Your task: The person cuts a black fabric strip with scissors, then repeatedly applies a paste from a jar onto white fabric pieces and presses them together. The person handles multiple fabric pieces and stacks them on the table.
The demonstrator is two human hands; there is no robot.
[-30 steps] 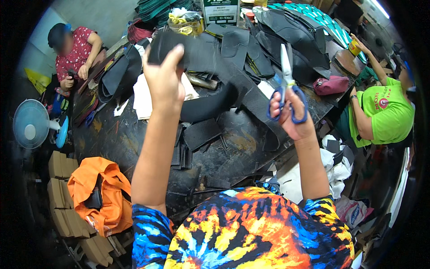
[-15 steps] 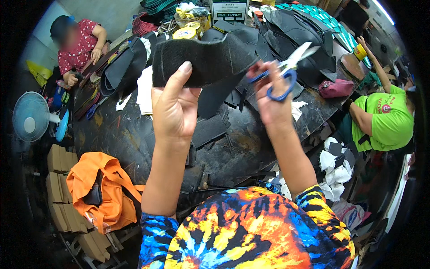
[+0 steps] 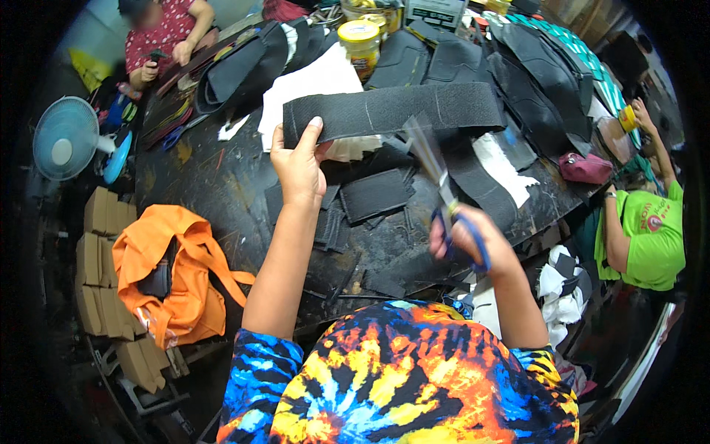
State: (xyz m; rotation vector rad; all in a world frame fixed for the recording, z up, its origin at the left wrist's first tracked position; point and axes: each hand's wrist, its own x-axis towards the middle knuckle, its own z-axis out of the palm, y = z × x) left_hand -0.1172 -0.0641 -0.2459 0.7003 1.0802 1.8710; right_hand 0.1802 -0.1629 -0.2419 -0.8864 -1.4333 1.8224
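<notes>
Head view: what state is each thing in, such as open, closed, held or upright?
Strip: extended, left end pinched in the left grip
Scissors: held in the right grip; blades blurred, cannot tell if open
Jar: upright, lid on
White sheet: on the table, partly hidden by the strip
Bag: slumped, mouth open
Fan: upright, cannot tell if spinning

Dk tbl (image 3: 196, 177) w/ blk pcs (image 3: 375, 197)

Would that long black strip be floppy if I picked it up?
Probably only a bit: the black strip stretches out past the left hand gripping one end. It looks thin, so likely light. Its grainy surface probably isn't slippery.
</notes>
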